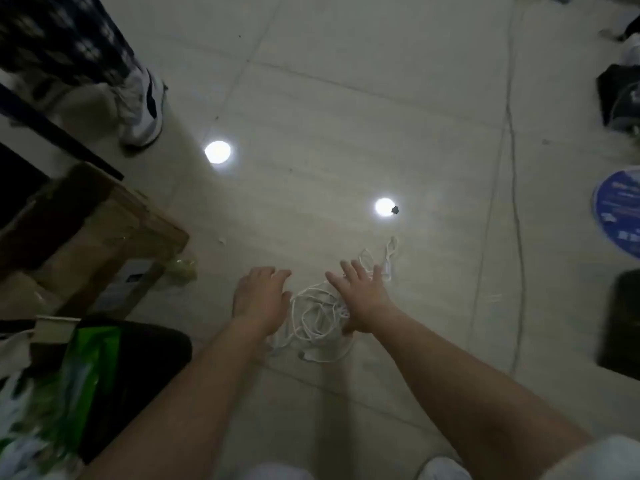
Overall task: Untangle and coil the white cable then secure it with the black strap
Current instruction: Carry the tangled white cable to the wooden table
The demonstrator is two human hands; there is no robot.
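A tangled white cable (317,315) lies in a loose heap on the pale tiled floor, with a few loops trailing up and to the right. My left hand (261,299) hovers just left of the heap, fingers relaxed and slightly bent, holding nothing. Over the heap's right side my right hand (362,299) is spread flat with straight fingers, covering part of the cable. A small black object (395,210), possibly the strap, lies on the floor beyond the cable; it is too small to identify.
A wooden piece of furniture (104,233) and a green bag (86,372) stand at the left. Another person's shoe (143,112) is at the upper left. A blue round object (620,216) and dark items sit at the right edge. Thin cords (512,188) run along the floor.
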